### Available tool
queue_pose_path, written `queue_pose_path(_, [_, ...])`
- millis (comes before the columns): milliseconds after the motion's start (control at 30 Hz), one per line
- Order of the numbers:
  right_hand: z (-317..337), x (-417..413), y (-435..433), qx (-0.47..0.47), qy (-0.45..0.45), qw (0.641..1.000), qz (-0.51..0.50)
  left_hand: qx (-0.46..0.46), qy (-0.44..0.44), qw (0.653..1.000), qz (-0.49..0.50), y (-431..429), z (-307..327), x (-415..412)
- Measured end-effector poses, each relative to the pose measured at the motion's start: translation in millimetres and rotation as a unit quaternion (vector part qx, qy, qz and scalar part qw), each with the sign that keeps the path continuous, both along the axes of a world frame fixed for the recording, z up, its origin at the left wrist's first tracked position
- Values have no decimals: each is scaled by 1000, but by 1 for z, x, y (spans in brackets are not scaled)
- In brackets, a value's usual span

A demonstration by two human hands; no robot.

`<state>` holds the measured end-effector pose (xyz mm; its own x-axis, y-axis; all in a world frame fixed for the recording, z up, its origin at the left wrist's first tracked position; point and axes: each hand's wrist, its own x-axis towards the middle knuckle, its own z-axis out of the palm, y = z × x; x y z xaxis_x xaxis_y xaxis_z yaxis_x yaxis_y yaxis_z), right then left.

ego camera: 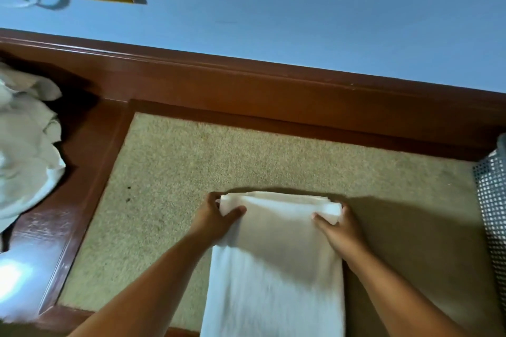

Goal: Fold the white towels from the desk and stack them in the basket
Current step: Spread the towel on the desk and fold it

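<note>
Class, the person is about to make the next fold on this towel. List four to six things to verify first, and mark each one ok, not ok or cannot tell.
1. Left hand grips the far left corner of the towel: ok.
2. Right hand grips the far right corner: ok.
3. Layers at the far edge line up: ok.
4. Towel lies flat on the beige mat: ok where visible. The near end runs out of frame: cannot tell.
5. Basket stands at the right: ok. Room inside it: cannot tell.
6. All towels folded: not ok. A crumpled pile lies at the left.
</note>
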<state>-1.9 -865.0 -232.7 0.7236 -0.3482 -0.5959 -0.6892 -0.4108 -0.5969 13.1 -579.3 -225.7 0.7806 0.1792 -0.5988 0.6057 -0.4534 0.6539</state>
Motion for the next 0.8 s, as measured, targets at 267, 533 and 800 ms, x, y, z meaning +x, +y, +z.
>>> queue_pose_path(267, [71, -11, 3, 193, -1, 976, -102, -205, -69, 976, 38, 1, 71, -25])
queue_pose_path(533, [226, -55, -14, 134, -306, 940, 64, -215, -328, 911, -127, 28, 211, -37])
queue_pose_path(800, [130, -124, 8, -160, -301, 911, 233, 68, -396, 883, -242, 65, 128, -93])
